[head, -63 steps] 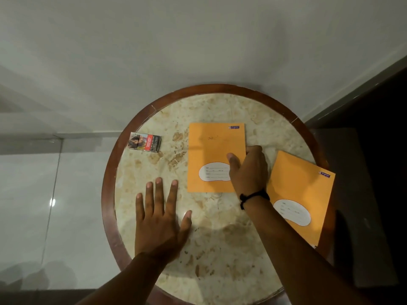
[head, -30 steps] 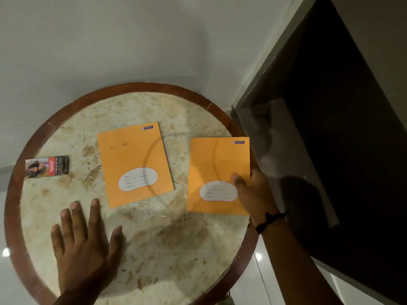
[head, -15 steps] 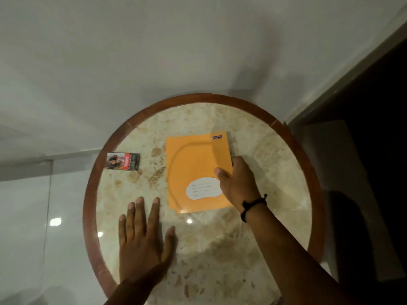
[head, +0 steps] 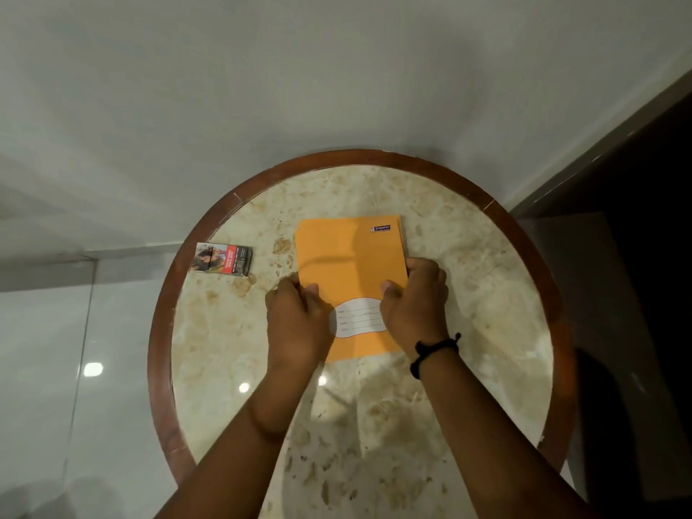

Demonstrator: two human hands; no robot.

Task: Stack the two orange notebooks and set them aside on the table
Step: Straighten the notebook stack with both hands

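Orange notebooks (head: 350,264) lie stacked near the middle of the round marble table (head: 468,331), the top cover almost square on the one below, whose edge peeks out only along the far and right sides. Their long axis runs from about six o'clock to twelve o'clock, tipped slightly left at the far end. The left hand (head: 297,324) pinches the stack's nine o'clock edge, thumb on the cover; the right hand (head: 413,305) grips the three o'clock edge the same way, so both are closed on the pile and equally near. A small printed packet (head: 223,259) sits well apart at ten o'clock by the rim; bare marble at three o'clock looks the easier place to set them.
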